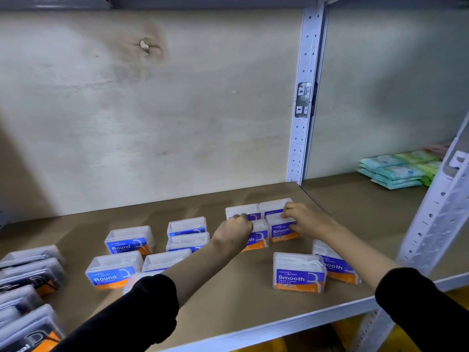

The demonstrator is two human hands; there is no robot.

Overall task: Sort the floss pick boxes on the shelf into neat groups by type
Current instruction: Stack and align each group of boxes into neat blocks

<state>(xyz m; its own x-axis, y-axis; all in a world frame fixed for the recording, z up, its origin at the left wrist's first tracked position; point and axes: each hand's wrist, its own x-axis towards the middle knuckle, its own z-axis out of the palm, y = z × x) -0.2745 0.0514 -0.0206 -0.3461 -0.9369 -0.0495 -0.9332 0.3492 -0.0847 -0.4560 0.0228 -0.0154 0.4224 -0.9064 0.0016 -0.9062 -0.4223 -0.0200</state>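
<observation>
Floss pick boxes are spread across the brown shelf board (228,303). Nearest, at the left edge, black-labelled boxes (30,275) are packed close together in a column. Two black sleeves enter from below. Right of centre, a near Smooth box (299,273) is stood upright, with a second Smooth box (335,262) just behind it to the right and tilted. Left of centre, two Round boxes (113,270) are set one behind the other, and three more blue-labelled boxes (186,226) are grouped beside them; the nearest of these is partly hidden by the left forearm, and its wording cannot be read.

Farther back, four purple-labelled boxes are gathered in a tight two-by-two block. The left hand (234,228) is curled over the top of the front-left Smooth box (257,237), fingers bent round its upper edge. The right hand (304,217) is clamped on the front-right Smooth box (280,228), fingers laid over its lid and thumb against its right side. The two rear boxes (242,210) are touching those in front.

Behind everything, a pale plywood back panel (152,110) with a dark knot is seen. A perforated white upright (304,97) divides off the neighbouring bay, where soft blue and green packs (398,171) are stacked.
</observation>
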